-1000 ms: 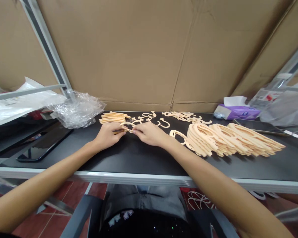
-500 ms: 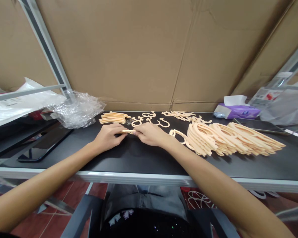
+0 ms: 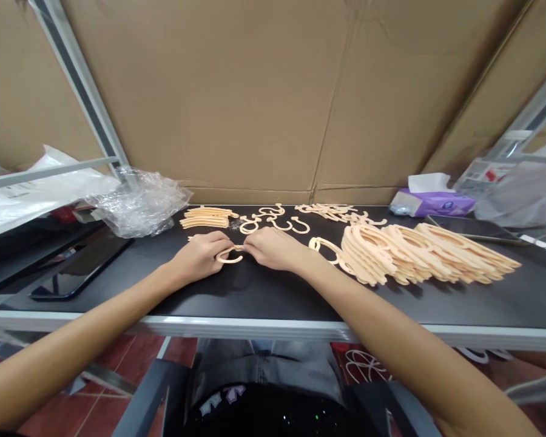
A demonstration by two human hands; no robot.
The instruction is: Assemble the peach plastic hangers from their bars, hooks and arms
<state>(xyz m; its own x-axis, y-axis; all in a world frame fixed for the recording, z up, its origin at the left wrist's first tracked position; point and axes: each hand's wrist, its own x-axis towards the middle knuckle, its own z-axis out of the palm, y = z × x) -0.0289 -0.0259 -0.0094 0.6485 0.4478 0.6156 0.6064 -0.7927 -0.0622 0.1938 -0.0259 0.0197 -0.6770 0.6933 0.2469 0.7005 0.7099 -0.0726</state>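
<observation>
Over the middle of the dark tabletop my left hand (image 3: 204, 255) and my right hand (image 3: 273, 247) meet, fingers closed. Between them is a cream plastic hanger hook (image 3: 230, 260), its curve turned toward me. Left-hand fingers grip one side of it, and right-hand fingertips pinch its upper end. A small pale tip shows just left of my left hand; whether it belongs to a held piece I cannot tell. Beyond the hands lie a stack of cream strips (image 3: 208, 217) and several loose hooks (image 3: 300, 225). To the right is a row of overlapping hangers (image 3: 418, 255).
A black phone (image 3: 79, 270) and crumpled clear plastic (image 3: 141, 200) lie at left. More hook pieces (image 3: 334, 212) sit at the back. At right are a purple tissue pack (image 3: 437, 199) and a dark tablet-like object (image 3: 473, 227). Cardboard (image 3: 236, 91) stands behind, and a metal edge (image 3: 255, 326) borders the front.
The piece between my hands showed edge-on; now a hook's curve faces me, opening below the fingers. Both hands stay in nearly the same place.
</observation>
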